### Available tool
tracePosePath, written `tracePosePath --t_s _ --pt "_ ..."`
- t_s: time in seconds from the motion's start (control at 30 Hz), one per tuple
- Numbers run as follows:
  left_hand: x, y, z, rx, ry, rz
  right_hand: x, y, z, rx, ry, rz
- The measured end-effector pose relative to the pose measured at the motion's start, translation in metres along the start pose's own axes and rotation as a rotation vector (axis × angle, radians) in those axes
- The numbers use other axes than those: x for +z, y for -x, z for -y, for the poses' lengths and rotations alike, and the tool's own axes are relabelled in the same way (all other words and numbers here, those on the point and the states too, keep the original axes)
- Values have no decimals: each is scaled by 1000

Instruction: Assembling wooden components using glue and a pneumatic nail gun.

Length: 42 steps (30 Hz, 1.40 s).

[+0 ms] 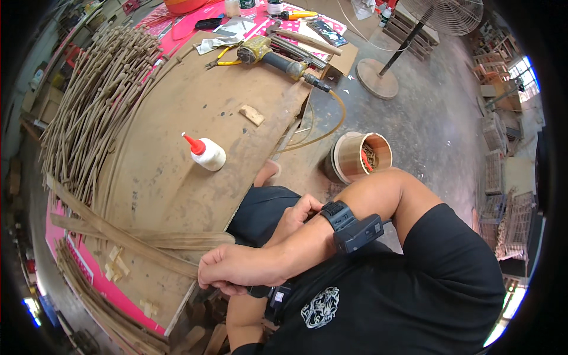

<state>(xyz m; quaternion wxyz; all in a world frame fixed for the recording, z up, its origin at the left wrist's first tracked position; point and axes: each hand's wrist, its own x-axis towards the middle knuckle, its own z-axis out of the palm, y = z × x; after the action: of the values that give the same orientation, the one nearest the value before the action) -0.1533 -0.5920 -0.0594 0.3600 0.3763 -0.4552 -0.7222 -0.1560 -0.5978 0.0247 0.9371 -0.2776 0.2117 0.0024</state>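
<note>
My forearms cross in front of me, the right one over the left. My right hand is closed, knuckles to the left, beside the table edge. The end of a long wooden strip meets it; whether the fingers grip the strip is hidden. Partly behind my right forearm, my left hand has its fingers curled close to the black strap that carries a small black device. What it holds, if anything, I cannot make out. Another strapped device sits on my left forearm.
On the brown table stand a white bottle with a red nozzle and a bundle of thin wooden sticks. A pneumatic driver with a hose lies farther back. A wooden bucket and a pedestal fan stand right.
</note>
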Motion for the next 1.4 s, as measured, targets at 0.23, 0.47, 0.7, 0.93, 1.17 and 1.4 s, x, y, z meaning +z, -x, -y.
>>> tracePosePath --t_s 0.23,0.47,0.7,0.93,1.17,1.4 --pt "7 15 -42 306 -335 -48 -2 -5 11 -80 109 -19" --pt "-16 39 38 615 -1078 -152 -7 -2 57 -191 150 -81" --pt "-10 20 28 329 150 -57 -18 -11 86 -495 286 -162" --pt "-2 7 6 155 88 35 -41 -18 99 -577 306 -280" --pt "8 10 7 318 167 -16 -47 -34 99 -769 403 -296" --pt "-3 27 -19 212 -276 -97 -50 -34 97 -711 448 -267"
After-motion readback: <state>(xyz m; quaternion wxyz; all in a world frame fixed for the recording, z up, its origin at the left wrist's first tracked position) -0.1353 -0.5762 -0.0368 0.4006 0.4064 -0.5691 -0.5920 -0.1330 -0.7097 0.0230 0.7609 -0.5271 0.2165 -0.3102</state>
